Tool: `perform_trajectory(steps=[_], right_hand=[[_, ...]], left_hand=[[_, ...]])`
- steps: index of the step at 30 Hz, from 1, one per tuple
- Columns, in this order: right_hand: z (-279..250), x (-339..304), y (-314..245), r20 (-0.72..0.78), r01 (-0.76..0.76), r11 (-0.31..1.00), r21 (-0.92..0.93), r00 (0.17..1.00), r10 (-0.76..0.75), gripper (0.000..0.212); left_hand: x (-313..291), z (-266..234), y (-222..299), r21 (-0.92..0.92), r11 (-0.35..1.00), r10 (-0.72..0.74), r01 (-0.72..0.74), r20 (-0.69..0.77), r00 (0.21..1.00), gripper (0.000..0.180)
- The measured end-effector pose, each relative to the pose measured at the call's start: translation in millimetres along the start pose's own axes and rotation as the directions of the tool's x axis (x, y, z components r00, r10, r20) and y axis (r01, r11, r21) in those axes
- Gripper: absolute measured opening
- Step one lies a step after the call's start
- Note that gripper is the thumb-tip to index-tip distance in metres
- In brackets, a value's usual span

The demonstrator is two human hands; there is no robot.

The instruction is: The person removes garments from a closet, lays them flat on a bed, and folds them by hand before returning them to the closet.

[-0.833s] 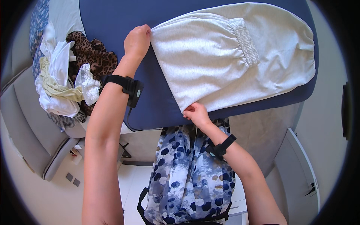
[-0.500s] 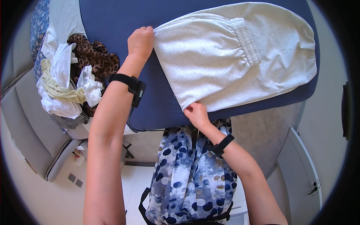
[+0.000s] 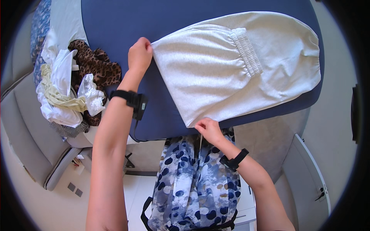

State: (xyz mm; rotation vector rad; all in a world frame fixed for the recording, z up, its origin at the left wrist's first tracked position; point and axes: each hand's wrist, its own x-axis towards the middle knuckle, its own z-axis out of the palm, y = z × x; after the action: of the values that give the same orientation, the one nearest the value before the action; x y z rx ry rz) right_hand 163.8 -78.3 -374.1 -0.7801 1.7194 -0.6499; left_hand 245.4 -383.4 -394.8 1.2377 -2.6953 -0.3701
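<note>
Pale heather-grey sweatpants [image 3: 208, 65] lie folded over on the dark blue bed sheet, their gathered elastic waistband [image 3: 246, 52] resting on top of the cloth. My left hand [image 3: 139, 56] is closed at the far left corner of the fold, fingertips pinched against the fabric edge. At the near left corner, by the bed's front edge, my right hand [image 3: 209, 130] is closed too, thumb and fingers pinching the cloth. The fold's straight edge runs between both hands. A gathered end of the sweatpants reaches toward the right side of the bed.
A heap of clothes lies on the left of the bed: a leopard-print garment [image 3: 98, 67], white garments [image 3: 63, 73] and a yellowish one [image 3: 61, 96]. A grey padded headboard [image 3: 32, 127] stands at the left. A dark cable [image 3: 135, 131] hangs by my left wrist.
The sweatpants, bed and clothes sit slightly lower in view. Both hands stay at the fold's corners; my right hand has shifted a little right and toward me.
</note>
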Motion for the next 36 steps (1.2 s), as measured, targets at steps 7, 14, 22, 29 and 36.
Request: perform_trajectory(steps=[7,14,22,29,36], right_hand=[[-78.5,29.3,13.0,-0.221,-0.181,0.819,0.544,0.911,0.348,0.017],[-81.6,32.7,5.5,-0.134,-0.221,0.86,0.46,0.94,0.314,0.021],[-32.2,13.7,-26.2,-0.035,-0.141,0.981,0.136,0.989,0.147,0.018],[-36.0,9.9,-20.3,-0.06,0.015,0.997,-0.076,0.998,-0.02,0.014],[-109.2,-3.0,27.3,-0.581,-0.139,0.984,0.112,0.794,0.179,0.013]], left_hand=[[-65.6,11.9,46.2,-0.726,-0.132,-0.503,0.675,0.636,0.585,0.028],[-121.5,1.7,107.2,-0.681,0.131,-0.607,0.72,0.519,0.602,0.031],[-150.8,-44.7,27.6,-0.664,0.35,-0.674,0.661,0.311,0.67,0.023],[-200.9,-62.8,-80.6,-0.335,0.626,-0.746,0.704,0.002,0.666,0.022],[-163.9,-46.9,23.9,-0.197,0.858,-0.487,0.475,-0.018,0.873,0.032]])
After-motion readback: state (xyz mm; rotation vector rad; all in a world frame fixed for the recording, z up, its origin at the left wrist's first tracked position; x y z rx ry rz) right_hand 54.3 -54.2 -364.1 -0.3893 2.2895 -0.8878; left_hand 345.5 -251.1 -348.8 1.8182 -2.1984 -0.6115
